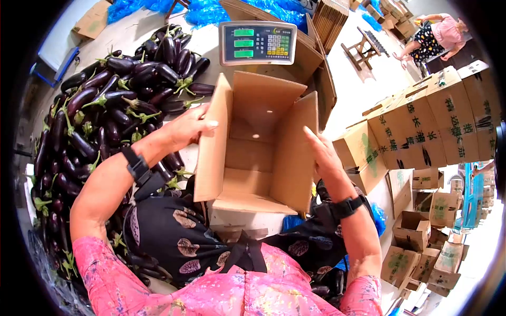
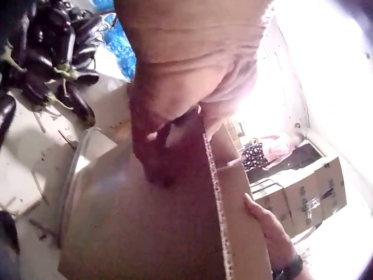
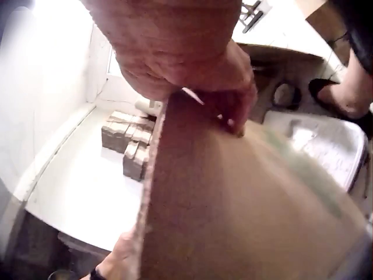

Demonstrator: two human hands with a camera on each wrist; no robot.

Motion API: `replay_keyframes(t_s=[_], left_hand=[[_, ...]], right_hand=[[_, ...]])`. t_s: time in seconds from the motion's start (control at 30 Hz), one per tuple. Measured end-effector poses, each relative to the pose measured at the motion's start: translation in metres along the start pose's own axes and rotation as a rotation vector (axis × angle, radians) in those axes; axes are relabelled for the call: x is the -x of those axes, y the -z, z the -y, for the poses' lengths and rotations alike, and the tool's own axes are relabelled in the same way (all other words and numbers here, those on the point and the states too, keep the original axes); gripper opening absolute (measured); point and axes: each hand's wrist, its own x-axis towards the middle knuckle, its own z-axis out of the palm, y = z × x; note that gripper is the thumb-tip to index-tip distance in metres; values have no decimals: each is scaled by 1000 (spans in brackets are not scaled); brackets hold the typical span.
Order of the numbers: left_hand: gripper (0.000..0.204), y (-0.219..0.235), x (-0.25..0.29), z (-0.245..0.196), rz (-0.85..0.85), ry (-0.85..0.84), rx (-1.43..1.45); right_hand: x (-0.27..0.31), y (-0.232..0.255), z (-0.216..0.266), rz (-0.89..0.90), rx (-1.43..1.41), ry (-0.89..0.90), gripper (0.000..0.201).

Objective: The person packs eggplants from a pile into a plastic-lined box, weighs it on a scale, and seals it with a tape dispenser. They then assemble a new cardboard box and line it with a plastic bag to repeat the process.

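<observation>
An open-topped cardboard box (image 1: 250, 181) is held between both hands in the head view, its bare inside facing up. My left hand (image 1: 185, 128) grips the left flap, thumb over its edge and fingers on the outer face. In the left wrist view those fingers lie against the brown cardboard (image 2: 140, 227). Across from it, my right hand (image 1: 327, 157) holds the right flap, thumb at the upper edge. From the right wrist, its curled fingers press the outside of the cardboard panel (image 3: 233, 204). Just beyond the box stands a digital scale's display (image 1: 258, 43).
A large heap of eggplants (image 1: 113, 100) spreads along the left side. Stacked printed cartons (image 1: 427, 124) stand at the right, with more boxes (image 1: 414, 231) below. Flattened cardboard (image 1: 329, 21) and blue plastic (image 1: 203, 15) lie at the back. Another person (image 1: 443, 34) is far right.
</observation>
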Motion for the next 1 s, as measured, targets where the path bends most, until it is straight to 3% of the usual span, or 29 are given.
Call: replay_keyframes(t_s=[0.03, 0.13, 0.2, 0.23, 0.27, 0.33, 0.4, 0.43, 0.47, 0.5, 0.53, 0.6, 0.63, 0.73, 0.77, 0.8, 0.83, 0.9, 0.93, 0.97, 1.0], left_hand=[[62, -8, 5, 3, -24, -76, 161], [58, 18, -1, 50, 2, -30, 385], [50, 4, -6, 78, -203, -64, 298], [47, -2, -16, 90, -321, -26, 275], [47, -9, -27, 105, -423, 12, 252], [48, -19, -46, 130, -415, 197, 232], [48, -14, -72, 191, -237, 163, 241], [48, -22, -71, 179, -159, 97, 43], [47, -25, -63, 166, -98, 21, -149], [49, -4, -65, 193, -163, 21, -131], [52, 16, -68, 215, -234, 18, -118], [60, -17, -44, 162, -279, 126, 113], [70, -4, -38, 163, -169, 200, 236], [71, -9, -13, 148, -52, 336, 302], [70, -17, -2, 132, -47, 384, 251], [69, -29, 11, 113, -43, 432, 199], [68, -38, 20, 101, -42, 479, 148], [67, -26, 27, 97, 18, 541, -11], [67, -22, 30, 92, 44, 570, -92], [59, -27, 36, 86, 3, 546, 11], [57, -24, 37, 85, 47, 496, 0]], right_hand=[[4, 8, -2, -13, -70, -25, 40], [-9, 35, -43, -79, -396, -170, 45], [-41, 53, -97, -221, -166, -227, 54], [-55, 56, -122, -365, 52, -219, 56], [-56, 40, -137, -382, 71, -147, 51], [-61, 9, -167, -414, 113, -3, 45], [-101, -41, -209, -535, 262, -50, 53], [-111, -57, -239, -616, 175, -15, 64], [-72, -54, -183, -480, 254, -115, 68], [-68, -44, -176, -403, 249, -320, 67], [-48, -37, -155, -404, 370, -288, 72], [-34, -38, -154, -671, 483, -247, 58], [-29, -33, -148, -683, 517, -240, 52], [-5, -31, -145, -859, 591, 16, 40], [2, -30, -145, -948, 667, 193, 39], [24, -31, -127, -925, 643, 330, 42], [63, -31, -94, -782, 644, 391, 40], [121, -25, -57, -471, 347, 758, 26], [154, -14, -37, -376, 292, 716, 18], [190, 2, -17, -278, 238, 674, 12], [227, 26, 5, -303, 170, 529, 12]])
